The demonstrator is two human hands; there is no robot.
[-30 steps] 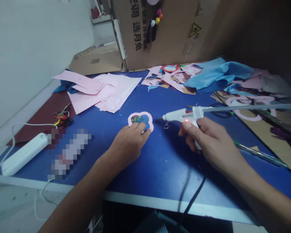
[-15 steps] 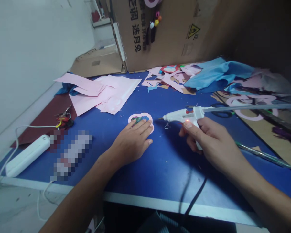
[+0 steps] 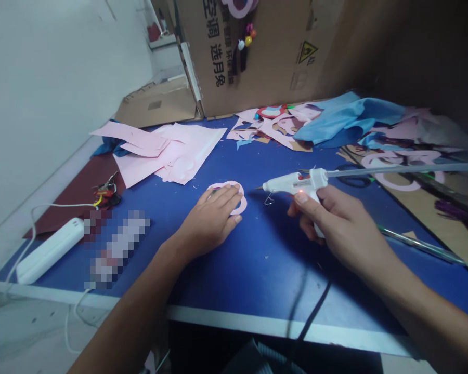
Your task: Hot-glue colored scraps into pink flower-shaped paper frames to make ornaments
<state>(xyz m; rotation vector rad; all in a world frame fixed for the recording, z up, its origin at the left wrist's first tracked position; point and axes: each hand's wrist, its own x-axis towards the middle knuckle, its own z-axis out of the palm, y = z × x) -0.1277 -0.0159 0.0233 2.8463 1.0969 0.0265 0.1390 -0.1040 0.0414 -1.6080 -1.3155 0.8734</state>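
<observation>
Our left hand lies palm-down, fingers extended and gripping nothing, over the pink scalloped piece; we judge this is the pressing-flat step. Right of it, our right hand is wrapped round a white glue gun, nozzle apart from the piece. The next move seems to call for even pressure, nozzle clear. On the blue surface, a white bar lies left of the left hand, pink sheets beyond it, blue fabric beyond the right; a pale wall and printed cardboard stand behind.
</observation>
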